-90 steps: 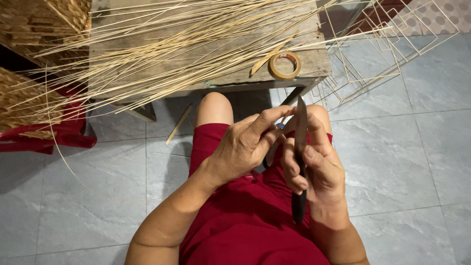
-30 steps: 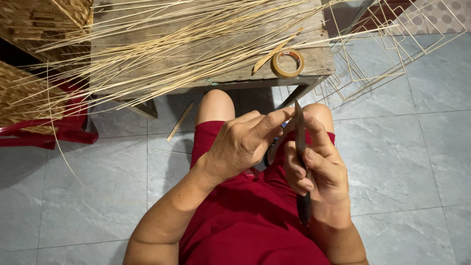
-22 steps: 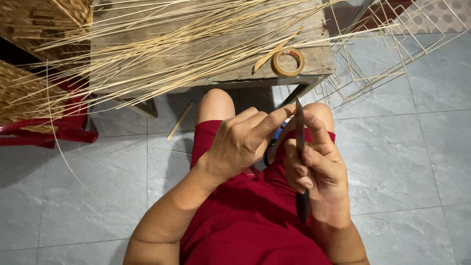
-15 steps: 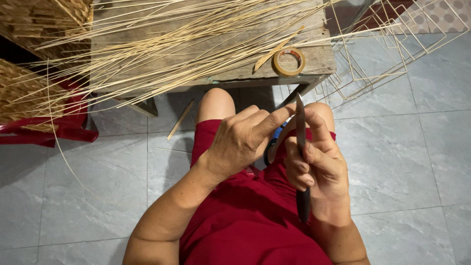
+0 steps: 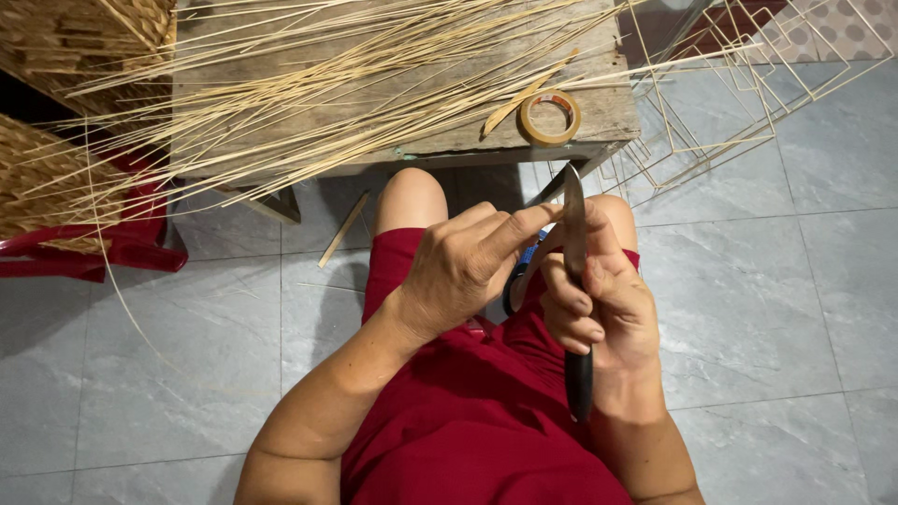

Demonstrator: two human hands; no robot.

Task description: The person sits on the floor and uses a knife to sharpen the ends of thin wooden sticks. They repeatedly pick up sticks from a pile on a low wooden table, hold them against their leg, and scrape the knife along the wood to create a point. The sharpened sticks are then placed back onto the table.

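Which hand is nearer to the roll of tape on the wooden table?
Right. The right hand is just below the tape roll; the left hand is lower and further left.

Looked like home craft workshop for bamboo work: rough wooden bench (image 5: pixel 599 112) heaped with thin bamboo strips (image 5: pixel 309 84), tape roll (image 5: pixel 549 117), woven baskets (image 5: pixel 56 178) at left, stick frames (image 5: pixel 739 103) on grey tiled floor (image 5: pixel 776 281)
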